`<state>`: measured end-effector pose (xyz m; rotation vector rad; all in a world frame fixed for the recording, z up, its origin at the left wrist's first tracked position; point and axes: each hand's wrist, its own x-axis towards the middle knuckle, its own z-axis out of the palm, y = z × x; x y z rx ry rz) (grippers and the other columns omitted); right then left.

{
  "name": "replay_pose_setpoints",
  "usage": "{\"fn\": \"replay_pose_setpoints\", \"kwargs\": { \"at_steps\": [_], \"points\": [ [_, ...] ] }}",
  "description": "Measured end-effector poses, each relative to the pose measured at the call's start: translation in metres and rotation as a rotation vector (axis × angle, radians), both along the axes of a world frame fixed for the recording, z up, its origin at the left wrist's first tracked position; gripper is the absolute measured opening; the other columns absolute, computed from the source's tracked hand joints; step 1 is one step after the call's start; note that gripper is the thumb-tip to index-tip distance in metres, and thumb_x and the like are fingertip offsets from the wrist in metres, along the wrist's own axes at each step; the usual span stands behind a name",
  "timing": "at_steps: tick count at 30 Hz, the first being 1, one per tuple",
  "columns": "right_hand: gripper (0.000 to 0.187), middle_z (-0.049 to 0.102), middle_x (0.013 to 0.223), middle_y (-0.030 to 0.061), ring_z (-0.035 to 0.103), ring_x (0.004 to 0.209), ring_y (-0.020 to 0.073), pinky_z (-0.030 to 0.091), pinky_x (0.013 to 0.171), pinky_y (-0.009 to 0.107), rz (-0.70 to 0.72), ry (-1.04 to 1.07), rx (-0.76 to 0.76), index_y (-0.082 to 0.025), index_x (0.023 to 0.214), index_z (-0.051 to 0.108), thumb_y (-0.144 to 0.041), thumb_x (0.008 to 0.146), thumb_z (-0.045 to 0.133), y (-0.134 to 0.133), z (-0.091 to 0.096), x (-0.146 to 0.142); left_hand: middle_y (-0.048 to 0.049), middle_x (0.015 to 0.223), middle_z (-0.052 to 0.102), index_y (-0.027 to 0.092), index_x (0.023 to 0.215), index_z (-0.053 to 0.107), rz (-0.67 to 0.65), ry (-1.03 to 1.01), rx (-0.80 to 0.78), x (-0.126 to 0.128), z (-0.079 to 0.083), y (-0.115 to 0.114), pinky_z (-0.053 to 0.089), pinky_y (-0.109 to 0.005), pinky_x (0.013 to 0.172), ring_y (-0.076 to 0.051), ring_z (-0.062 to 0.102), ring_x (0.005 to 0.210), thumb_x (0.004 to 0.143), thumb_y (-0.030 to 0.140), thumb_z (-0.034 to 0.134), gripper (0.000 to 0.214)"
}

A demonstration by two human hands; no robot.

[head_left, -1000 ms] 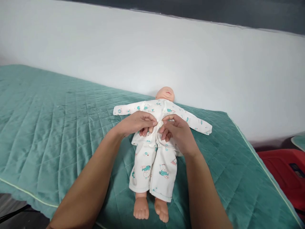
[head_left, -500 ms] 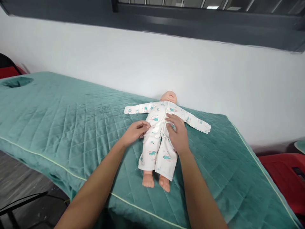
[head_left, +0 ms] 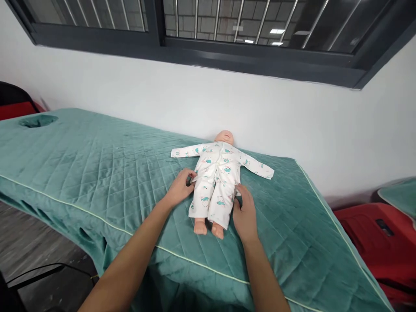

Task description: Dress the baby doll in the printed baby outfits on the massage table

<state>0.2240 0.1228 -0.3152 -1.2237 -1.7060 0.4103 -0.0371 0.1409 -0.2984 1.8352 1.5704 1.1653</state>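
Note:
A baby doll [head_left: 224,137] lies on its back, arms spread, its bare feet toward me. It wears a white long-sleeved shirt [head_left: 216,158] and matching white trousers [head_left: 203,197], both printed with small teal figures. At the shirt's left lower edge, my left hand [head_left: 180,187] has its thumb and fingers curled round the hem. Opposite it, my right hand [head_left: 245,212] holds the right side of the hem by the doll's hip, fingertips partly hidden against the cloth. The shirt front lies closed over the top of the trousers.
A quilted green cover [head_left: 130,173] with pale piping drapes the bed, which has a face hole [head_left: 38,121] at its far left. Behind stands a white wall [head_left: 130,89] below a barred window [head_left: 214,21]. A red plastic chair [head_left: 377,234] is at the right.
My right hand has moved from the shirt's front to its right lower side. My left hand stays at the left hem. The view has tilted up, showing more window.

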Motion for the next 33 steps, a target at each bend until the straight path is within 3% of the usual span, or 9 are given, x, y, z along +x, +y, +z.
{"fn": "replay_pose_setpoints", "kwargs": {
  "at_steps": [4, 8, 15, 20, 25, 29, 33],
  "points": [
    [0.039, 0.058, 0.127, 0.0155, 0.051, 0.122, 0.0284, 0.042, 0.108, 0.049, -0.111, -0.054, -0.028, -0.018, 0.121, 0.059, -0.017, 0.086, 0.043, 0.005, -0.001, -0.001, -0.0078, 0.103, 0.061, 0.02, 0.097, 0.053, 0.034, 0.166, 0.04, 0.0, -0.008, 0.009, 0.044, -0.035, 0.091, -0.023, 0.056, 0.101, 0.082, 0.015, 0.054, 0.017],
    [0.026, 0.059, 0.105, 0.013, 0.054, 0.1, 0.0266, 0.047, 0.091, 0.043, -0.153, -0.15, -0.054, -0.018, 0.102, 0.061, -0.017, 0.086, 0.041, 0.013, 0.011, -0.008, -0.0056, 0.091, 0.058, 0.021, 0.087, 0.049, 0.044, 0.281, 0.111, 0.0, -0.013, 0.013, 0.042, -0.033, 0.08, -0.021, 0.053, 0.088, 0.084, 0.014, 0.048, 0.007],
    [0.014, 0.058, 0.093, 0.0071, 0.055, 0.085, 0.0206, 0.046, 0.081, 0.037, -0.148, -0.154, -0.095, -0.019, 0.089, 0.058, -0.022, 0.087, 0.045, 0.018, 0.022, 0.01, -0.0011, 0.082, 0.056, 0.022, 0.084, 0.048, 0.136, 0.19, 0.201, 0.004, -0.007, -0.002, 0.043, -0.03, 0.075, -0.017, 0.054, 0.078, 0.088, 0.021, 0.05, 0.004],
    [0.02, 0.059, 0.106, 0.0095, 0.058, 0.095, 0.0217, 0.051, 0.084, 0.039, -0.1, -0.077, -0.11, -0.019, 0.102, 0.061, -0.02, 0.087, 0.047, 0.0, 0.017, 0.016, 0.0012, 0.079, 0.057, 0.022, 0.086, 0.05, 0.148, 0.049, 0.144, 0.004, -0.005, -0.01, 0.043, -0.028, 0.071, -0.015, 0.053, 0.073, 0.086, 0.022, 0.053, 0.003],
    [0.023, 0.055, 0.128, 0.0102, 0.05, 0.123, 0.0233, 0.044, 0.105, 0.043, 0.048, -0.131, 0.064, -0.021, 0.115, 0.058, -0.02, 0.092, 0.053, -0.042, 0.042, -0.013, 0.0013, 0.082, 0.056, 0.021, 0.091, 0.052, 0.115, -0.033, 0.08, 0.005, -0.01, -0.045, 0.043, -0.028, 0.073, -0.014, 0.053, 0.074, 0.086, 0.019, 0.052, 0.005],
    [0.02, 0.063, 0.119, 0.0054, 0.053, 0.117, 0.0227, 0.04, 0.103, 0.043, 0.322, -0.435, -0.002, -0.022, 0.11, 0.06, -0.014, 0.093, 0.055, -0.06, 0.067, -0.033, -0.0013, 0.09, 0.059, 0.021, 0.094, 0.054, -0.008, -0.015, -0.015, 0.003, -0.015, -0.085, 0.043, -0.031, 0.08, -0.016, 0.055, 0.085, 0.086, 0.015, 0.049, 0.011],
    [0.01, 0.067, 0.107, 0.0033, 0.057, 0.108, 0.0237, 0.039, 0.102, 0.045, 0.356, -0.659, -0.081, -0.022, 0.1, 0.062, -0.017, 0.09, 0.062, -0.059, 0.078, -0.041, -0.0028, 0.102, 0.063, 0.021, 0.099, 0.055, -0.086, 0.131, -0.045, 0.004, -0.015, -0.105, 0.039, -0.037, 0.091, -0.02, 0.057, 0.099, 0.083, 0.014, 0.055, 0.018]
  ]
}}
